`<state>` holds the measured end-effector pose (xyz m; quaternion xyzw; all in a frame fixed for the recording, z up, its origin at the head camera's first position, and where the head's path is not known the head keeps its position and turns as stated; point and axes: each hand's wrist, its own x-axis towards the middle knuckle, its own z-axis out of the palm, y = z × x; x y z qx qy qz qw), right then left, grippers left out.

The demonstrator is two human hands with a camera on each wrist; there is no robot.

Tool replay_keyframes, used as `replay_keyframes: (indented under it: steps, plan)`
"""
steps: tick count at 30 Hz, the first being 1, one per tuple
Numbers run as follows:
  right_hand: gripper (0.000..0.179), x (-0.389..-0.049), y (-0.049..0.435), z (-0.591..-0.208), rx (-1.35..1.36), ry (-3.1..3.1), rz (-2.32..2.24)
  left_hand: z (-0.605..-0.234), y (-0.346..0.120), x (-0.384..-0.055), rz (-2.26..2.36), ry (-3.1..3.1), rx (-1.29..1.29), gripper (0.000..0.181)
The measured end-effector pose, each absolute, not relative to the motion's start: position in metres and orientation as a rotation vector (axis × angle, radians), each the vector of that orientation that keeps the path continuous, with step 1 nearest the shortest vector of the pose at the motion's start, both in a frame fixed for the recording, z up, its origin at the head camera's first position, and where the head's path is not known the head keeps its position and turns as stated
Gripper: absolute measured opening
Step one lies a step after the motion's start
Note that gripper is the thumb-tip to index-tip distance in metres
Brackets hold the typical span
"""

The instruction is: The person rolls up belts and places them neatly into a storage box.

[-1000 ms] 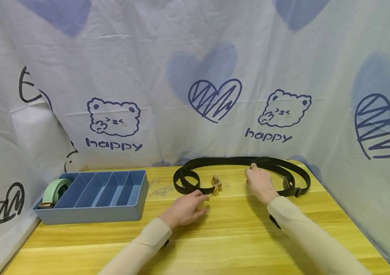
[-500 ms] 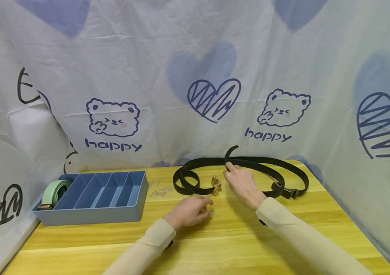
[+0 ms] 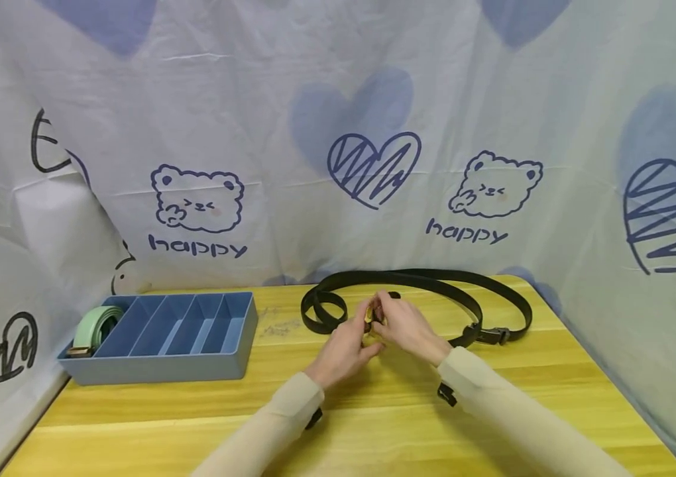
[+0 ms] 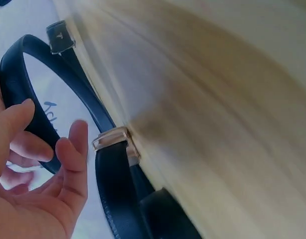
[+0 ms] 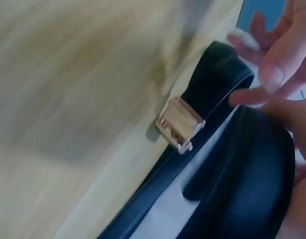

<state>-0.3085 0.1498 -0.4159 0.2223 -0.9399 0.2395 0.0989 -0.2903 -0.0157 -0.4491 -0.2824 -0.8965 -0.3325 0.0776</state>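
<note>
A black belt (image 3: 368, 276) lies in loose loops at the back of the table. Its gold buckle (image 5: 180, 124) shows near my hands in both wrist views, with no finger on it there; the head view mostly hides it. My right hand (image 3: 405, 324) holds a length of the belt, bent into a curve. Close beside it, my left hand (image 3: 340, 351) has its fingers loosely bent near the strap and the buckle. A dark clip (image 3: 495, 336) sits on the black strap at the right; I cannot tell whether this is a second belt.
A grey-blue tray (image 3: 150, 370) with several narrow compartments stands on the left. Its leftmost compartment holds a rolled light green belt (image 3: 96, 324). A printed white sheet (image 3: 290, 218) hangs right behind the wooden table (image 3: 374, 430) and at its sides.
My right hand has carried a length of the black belt leftward to the gold buckle. My left hand has moved slightly up and right, so both hands now meet there. The dark clip has shifted left.
</note>
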Motion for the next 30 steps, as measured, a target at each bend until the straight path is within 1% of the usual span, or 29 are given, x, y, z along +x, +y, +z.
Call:
replay_keyframes:
  steps: [1,4,8,11,13,15,18,20,23,26,30]
  plan:
    - [0.026,-0.308,0.150,-0.417,0.638,-2.789,0.775,-0.449,-0.015,-0.292,-1.030,-2.680,-0.843,0.074]
    - [0.031,-0.304,0.152,-0.417,0.574,-2.819,0.972,-0.451,-0.014,-0.295,-1.044,-2.679,-0.897,0.060]
    - [0.034,-0.301,0.158,-0.414,0.619,-2.833,1.048,-0.452,-0.016,-0.297,-0.937,-2.687,-1.022,0.045]
    - [0.028,-0.297,0.168,-0.409,0.731,-2.829,1.009,-0.451,-0.016,-0.296,-0.866,-2.682,-1.050,0.038]
    - [0.020,-0.297,0.179,-0.405,0.715,-2.782,1.025,-0.451,-0.016,-0.295,-0.839,-2.662,-1.033,0.031]
    - [0.020,-0.298,0.195,-0.401,0.584,-2.698,1.075,-0.451,-0.018,-0.295,-0.831,-2.643,-1.001,0.024]
    - [0.028,-0.306,0.228,-0.399,0.253,-2.508,1.093,-0.450,-0.022,-0.297,-0.846,-2.602,-0.955,0.019]
    - [0.031,-0.311,0.250,-0.401,0.053,-2.442,1.053,-0.448,-0.025,-0.298,-0.875,-2.573,-0.932,0.018]
    - [0.029,-0.315,0.279,-0.411,-0.112,-2.517,0.934,-0.447,-0.029,-0.300,-0.901,-2.553,-0.915,0.019]
    - [0.035,-0.315,0.300,-0.421,-0.106,-2.712,0.840,-0.449,-0.034,-0.301,-0.874,-2.563,-0.915,0.019]
    - [0.043,-0.315,0.318,-0.430,0.036,-2.924,0.761,-0.451,-0.044,-0.303,-0.789,-2.600,-0.891,0.021]
